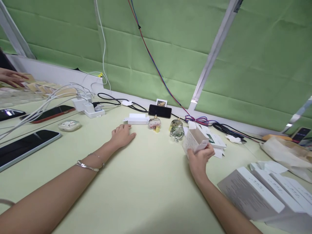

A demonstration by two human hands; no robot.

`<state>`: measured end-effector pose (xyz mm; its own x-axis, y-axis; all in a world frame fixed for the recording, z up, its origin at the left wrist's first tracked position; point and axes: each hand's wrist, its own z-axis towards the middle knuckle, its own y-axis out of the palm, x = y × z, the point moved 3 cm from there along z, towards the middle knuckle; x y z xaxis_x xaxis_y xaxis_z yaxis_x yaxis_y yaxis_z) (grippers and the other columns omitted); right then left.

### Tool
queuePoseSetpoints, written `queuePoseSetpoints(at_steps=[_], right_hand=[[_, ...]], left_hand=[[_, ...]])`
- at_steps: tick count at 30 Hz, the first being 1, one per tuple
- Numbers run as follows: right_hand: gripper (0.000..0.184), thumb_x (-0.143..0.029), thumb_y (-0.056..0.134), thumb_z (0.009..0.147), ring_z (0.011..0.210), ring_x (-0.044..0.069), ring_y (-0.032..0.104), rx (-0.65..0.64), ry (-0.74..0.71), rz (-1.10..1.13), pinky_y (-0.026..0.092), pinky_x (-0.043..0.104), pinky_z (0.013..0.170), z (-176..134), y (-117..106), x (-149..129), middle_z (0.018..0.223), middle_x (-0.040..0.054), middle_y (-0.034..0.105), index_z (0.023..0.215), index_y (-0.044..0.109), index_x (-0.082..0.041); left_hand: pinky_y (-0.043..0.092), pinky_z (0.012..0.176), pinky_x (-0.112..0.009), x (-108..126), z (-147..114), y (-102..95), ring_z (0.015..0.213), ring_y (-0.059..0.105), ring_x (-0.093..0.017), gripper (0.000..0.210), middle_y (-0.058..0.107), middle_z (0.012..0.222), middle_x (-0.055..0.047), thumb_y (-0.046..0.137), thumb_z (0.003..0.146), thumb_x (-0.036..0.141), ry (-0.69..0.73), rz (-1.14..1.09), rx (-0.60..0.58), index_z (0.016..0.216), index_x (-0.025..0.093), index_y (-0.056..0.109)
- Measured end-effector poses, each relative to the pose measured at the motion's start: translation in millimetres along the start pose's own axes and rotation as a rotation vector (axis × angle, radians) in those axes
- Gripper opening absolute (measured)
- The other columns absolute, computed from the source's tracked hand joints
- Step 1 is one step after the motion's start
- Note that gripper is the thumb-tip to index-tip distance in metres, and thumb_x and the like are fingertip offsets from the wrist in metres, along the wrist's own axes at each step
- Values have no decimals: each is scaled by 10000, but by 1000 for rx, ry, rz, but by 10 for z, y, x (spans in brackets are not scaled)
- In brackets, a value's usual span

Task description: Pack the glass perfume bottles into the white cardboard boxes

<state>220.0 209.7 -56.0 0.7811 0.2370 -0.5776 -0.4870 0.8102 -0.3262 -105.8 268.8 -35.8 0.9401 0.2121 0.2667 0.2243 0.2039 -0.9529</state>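
My right hand [198, 162] grips a small carton [192, 143] with printed text on its side; one end flap stands open. Behind it lie more white cartons or papers [218, 141], partly hidden. My left hand [122, 136] rests on the table with its thumb spread out and nothing in it. Just beyond its fingers lies a narrow white box [136, 119]; whether they touch is unclear. Between my hands stand a pinkish glass perfume bottle [154, 123] with a gold cap beside it, and dark, clear perfume bottles [176, 132] close together.
Several printed cartons [251, 195] stand in a row at the right. A phone [160, 111] leans at the back near cables [200, 120]. Phones [29, 146], a power strip [95, 112] and a whitish case [69, 125] lie left. Another person's hand [12, 77] reaches in far left.
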Motion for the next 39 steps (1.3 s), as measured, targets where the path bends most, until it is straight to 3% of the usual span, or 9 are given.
queuePoseSetpoints(at_steps=[6,9,13,19,24,28,32,35,39], right_hand=[[675,-204,526,725,1163,315,276,-53,-4,103,288,557,960,94,-110,-159,1174,166,227,1270,132,-149],[669,-174,495,739,1195,310,251,-2,-240,103,287,573,960,116,-201,-304,1195,161,194,1274,94,-183],[664,-131,511,708,1186,315,294,88,-635,115,276,622,938,35,-332,-507,1216,137,217,1243,141,-265],[569,-11,485,660,1145,247,384,-169,-853,198,278,551,980,-190,-339,-722,1147,97,340,1142,300,-249],[525,-7,462,681,1124,234,398,-251,-862,201,314,520,947,-174,-321,-722,1109,88,376,1128,326,-247],[521,-11,461,691,1127,237,392,-268,-840,203,308,517,947,-141,-318,-692,1110,95,373,1141,321,-231],[497,-4,449,694,1121,225,395,-310,-855,205,322,495,943,-167,-312,-713,1113,92,373,1123,342,-230],[483,0,452,688,1115,223,402,-329,-860,202,318,490,948,-179,-308,-724,1108,87,380,1106,365,-225],[468,4,450,676,1100,224,419,-331,-859,195,310,476,950,-169,-299,-720,1087,88,410,1089,397,-207]], left_hand=[[330,965,-455,-126,103,-130,1195,407,-334,688,447,1295,-175,433,747,421,-100,-148,60,1329,106,247],[312,991,-462,-153,129,-160,1272,317,-325,709,357,1382,-155,439,752,384,-47,-166,79,1364,119,199],[221,1045,-467,-105,119,-125,1352,141,-291,727,274,1434,-127,421,763,351,172,-73,37,1398,143,134],[203,1039,-452,-67,85,-116,1306,237,-285,649,428,1328,-104,352,792,362,297,15,34,1384,156,182],[271,981,-457,-44,61,-130,1189,369,-319,587,472,1220,-153,343,804,399,270,135,63,1348,181,308],[266,990,-465,-63,74,-101,1239,314,-317,508,397,1319,-131,319,818,438,250,156,36,1262,220,435],[203,1045,-462,-87,93,-71,1345,146,-283,548,245,1455,-73,285,833,432,262,124,-20,1321,191,349],[214,1047,-457,-84,96,-72,1350,148,-282,621,302,1425,-118,306,825,429,255,95,-9,1365,130,239],[226,1043,-456,-24,81,-68,1343,179,-288,609,332,1403,-143,325,826,424,298,122,57,1351,123,258]])
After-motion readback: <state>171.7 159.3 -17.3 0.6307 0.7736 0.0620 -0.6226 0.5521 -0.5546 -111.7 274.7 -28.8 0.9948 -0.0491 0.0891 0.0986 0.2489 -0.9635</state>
